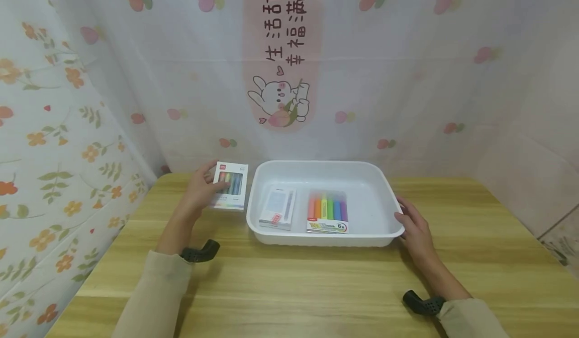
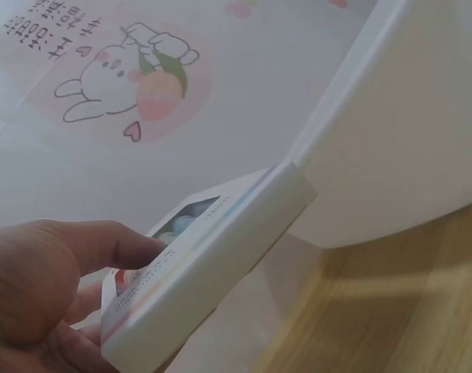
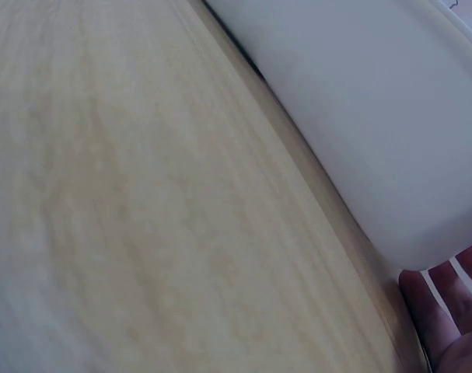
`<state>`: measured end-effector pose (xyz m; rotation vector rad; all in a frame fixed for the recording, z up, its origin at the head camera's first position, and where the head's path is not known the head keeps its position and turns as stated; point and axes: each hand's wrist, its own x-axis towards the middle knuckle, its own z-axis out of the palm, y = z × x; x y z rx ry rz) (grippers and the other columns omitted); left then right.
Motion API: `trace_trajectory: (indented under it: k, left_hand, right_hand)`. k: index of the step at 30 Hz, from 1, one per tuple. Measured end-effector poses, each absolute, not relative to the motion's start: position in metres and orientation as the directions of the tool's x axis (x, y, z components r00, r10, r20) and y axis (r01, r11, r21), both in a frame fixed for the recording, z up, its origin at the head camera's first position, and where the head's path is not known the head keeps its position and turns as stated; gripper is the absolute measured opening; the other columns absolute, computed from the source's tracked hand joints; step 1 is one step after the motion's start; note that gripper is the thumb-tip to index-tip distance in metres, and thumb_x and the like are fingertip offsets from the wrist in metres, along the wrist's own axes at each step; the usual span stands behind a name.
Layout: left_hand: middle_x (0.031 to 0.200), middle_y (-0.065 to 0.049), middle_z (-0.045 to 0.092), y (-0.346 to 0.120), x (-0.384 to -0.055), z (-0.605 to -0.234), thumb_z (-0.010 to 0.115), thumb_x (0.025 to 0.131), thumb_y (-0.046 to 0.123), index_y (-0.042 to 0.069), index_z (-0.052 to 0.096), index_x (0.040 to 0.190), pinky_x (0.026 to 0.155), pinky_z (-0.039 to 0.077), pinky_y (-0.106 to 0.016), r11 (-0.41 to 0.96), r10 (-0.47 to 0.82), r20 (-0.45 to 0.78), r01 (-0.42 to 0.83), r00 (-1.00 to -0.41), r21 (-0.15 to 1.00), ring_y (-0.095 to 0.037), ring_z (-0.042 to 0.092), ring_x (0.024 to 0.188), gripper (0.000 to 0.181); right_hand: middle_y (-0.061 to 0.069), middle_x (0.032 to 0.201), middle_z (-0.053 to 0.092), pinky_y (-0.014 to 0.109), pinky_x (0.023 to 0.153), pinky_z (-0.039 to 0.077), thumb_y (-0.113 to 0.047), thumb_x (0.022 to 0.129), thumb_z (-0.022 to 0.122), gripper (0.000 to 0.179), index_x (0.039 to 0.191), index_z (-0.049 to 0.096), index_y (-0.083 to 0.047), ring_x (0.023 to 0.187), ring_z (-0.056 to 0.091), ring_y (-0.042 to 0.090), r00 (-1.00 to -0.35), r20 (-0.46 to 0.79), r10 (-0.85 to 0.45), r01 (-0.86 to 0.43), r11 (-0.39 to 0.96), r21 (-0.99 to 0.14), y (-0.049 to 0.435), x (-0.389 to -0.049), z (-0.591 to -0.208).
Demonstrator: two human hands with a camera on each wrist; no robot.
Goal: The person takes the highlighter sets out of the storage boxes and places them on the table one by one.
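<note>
My left hand (image 1: 199, 191) holds a white windowed box of crayons (image 1: 230, 204), thumb across its front and fingers behind. In the left wrist view the box (image 2: 212, 272) is tilted, off the table and beside the outer wall of the white plastic tray (image 2: 399, 132). My right hand (image 1: 416, 235) grips the right end of the tray (image 1: 325, 240), thumb at the rim and fingers along the outside. Inside the tray, a pack of rainbow-coloured highlighters (image 1: 327, 212) lies near the middle. A white-and-grey boxed pack (image 1: 278, 207) with a red mark lies at its left.
The tray stands on a wood-grain table (image 1: 289, 287) near its back edge. A printed curtain (image 1: 362, 76) hangs right behind, and a floral curtain (image 1: 68, 152) borders the left side. Each wrist carries a black strap mount (image 1: 199, 252).
</note>
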<state>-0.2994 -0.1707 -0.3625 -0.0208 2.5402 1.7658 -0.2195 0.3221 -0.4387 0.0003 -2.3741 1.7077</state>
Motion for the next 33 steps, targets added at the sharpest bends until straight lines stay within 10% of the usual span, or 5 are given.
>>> trace_trajectory:
  k: [10, 19, 33]
  left_hand:
    - [0.15, -0.024, 0.051, -0.175, -0.307, -0.385, 0.066, 0.098, 0.014, 0.015, 0.02, 0.163, 0.075, 0.055, -0.018, 0.364, 0.017, -0.095, -0.082, -0.995, 0.928, -0.032, 0.063, 0.121, 0.08]
    - [0.151, -0.023, 0.05, -0.164, -0.313, -0.403, 0.069, 0.096, 0.016, 0.015, 0.023, 0.162, 0.075, 0.055, -0.021, 0.367, 0.057, -0.139, -0.109, -0.989, 0.924, -0.025, 0.066, 0.11, 0.081]
    - [0.155, -0.025, 0.044, -0.159, -0.314, -0.414, 0.067, 0.097, 0.019, 0.013, 0.024, 0.161, 0.092, 0.054, -0.03, 0.428, 0.037, -0.18, -0.147, -0.983, 0.892, -0.036, 0.055, 0.131, 0.078]
  right_hand:
    - [0.029, 0.153, 0.044, 0.011, 0.079, 0.053, -0.014, 0.106, 0.038, 0.052, 0.158, 0.033, -0.011, 0.109, 0.053, -0.007, -0.964, 0.214, 0.156, -0.138, 0.393, -0.909, 0.316, -0.22, -0.436]
    - [0.026, 0.157, 0.041, 0.007, 0.079, 0.05, -0.012, 0.107, 0.036, 0.05, 0.156, 0.036, -0.009, 0.132, 0.052, 0.037, -0.96, 0.224, 0.168, -0.13, 0.441, -0.888, 0.315, -0.219, -0.435]
    - [0.028, 0.157, 0.039, 0.009, 0.077, 0.053, -0.011, 0.106, 0.038, 0.05, 0.156, 0.035, -0.008, 0.105, 0.051, -0.016, -0.962, 0.231, 0.147, -0.165, 0.363, -0.917, 0.318, -0.222, -0.439]
